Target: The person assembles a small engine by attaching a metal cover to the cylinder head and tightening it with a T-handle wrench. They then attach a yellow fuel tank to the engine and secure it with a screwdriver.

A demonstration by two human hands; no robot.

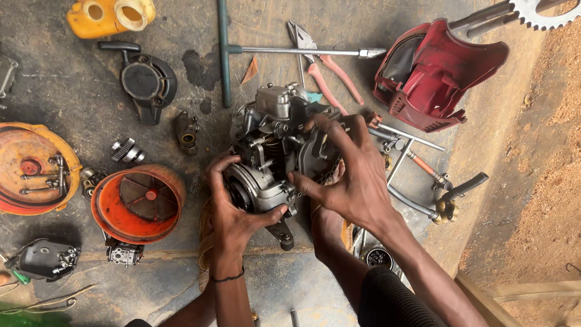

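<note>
A small grey metal engine block point(272, 148) stands on the dirty concrete floor in the middle of the view. My left hand point(233, 209) cups its round lower left side, fingers wrapped around the housing. My right hand point(348, 175) grips the engine's right side, thumb on the casing and fingers spread over the top edge. My foot in a sandal point(330, 227) sits just under the right hand.
An orange fan housing point(138, 203) and an orange round cover point(30, 166) lie left. A black recoil starter point(145, 79), yellow tank point(109, 15), T-handle wrench point(227, 51), pink-handled pliers point(327, 72) and red plastic cover point(433, 72) lie behind. Metal tubes with a handle point(423, 175) lie right.
</note>
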